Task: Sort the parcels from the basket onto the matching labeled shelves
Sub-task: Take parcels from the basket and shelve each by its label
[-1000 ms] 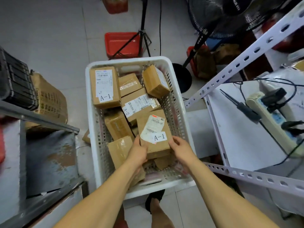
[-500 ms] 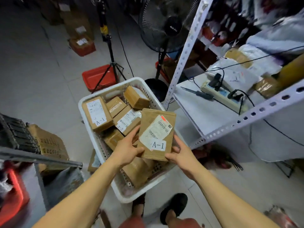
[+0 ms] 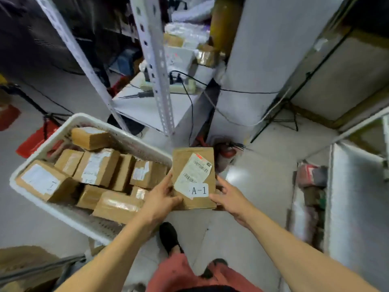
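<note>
Holding the parcel [image 3: 194, 178] at centre frame, clear of the basket [image 3: 84, 218] at left, label up so "A-1" reads. Left hand [image 3: 162, 200] pinching its left edge; right hand [image 3: 229, 198] gripping the right, fingers loosely spread.

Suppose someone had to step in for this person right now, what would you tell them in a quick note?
Left hand grips the left edge of the A-1 parcel; right hand holds its right edge, fingers partly spread.
The parcel is lifted clear of the white basket, beside its rim.
Done: one parcel picked out.
Left: place it on the A-1 shelf, no shelf label readable here, then sort the other brown parcels in the basket.
</note>
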